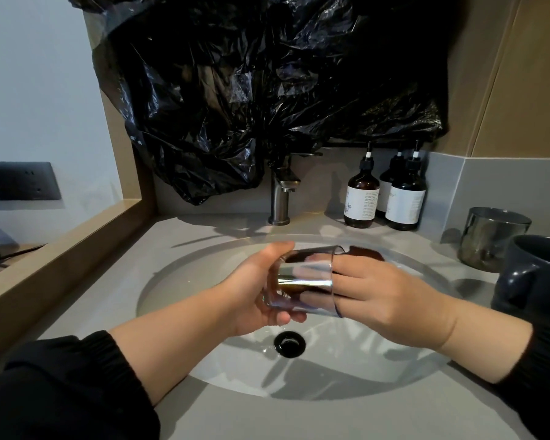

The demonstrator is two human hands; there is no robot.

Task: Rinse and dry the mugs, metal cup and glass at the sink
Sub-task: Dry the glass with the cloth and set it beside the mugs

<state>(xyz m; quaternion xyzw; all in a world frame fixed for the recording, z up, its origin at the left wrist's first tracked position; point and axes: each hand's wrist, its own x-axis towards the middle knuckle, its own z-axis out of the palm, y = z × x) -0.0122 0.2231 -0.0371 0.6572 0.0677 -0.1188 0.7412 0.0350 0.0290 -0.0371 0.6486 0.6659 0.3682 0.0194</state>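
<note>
Glass (302,281) veils right hand (391,300) fingers inside; left hand (254,290) grips it; mug (534,274) cropped.

The bag (267,74) is black, the mug (534,274) dark blue

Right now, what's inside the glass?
Fingers of the right hand reach into the glass, visible through its clear wall. Their tips are hidden by reflections and the left hand gripping its base.

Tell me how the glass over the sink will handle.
Probably slippery: the glass is smooth, and the sink below looks wet. Likely fragile: thin clear walls over a hard basin. The left hand holds it on its side; set down that way, it would probably roll.
</note>
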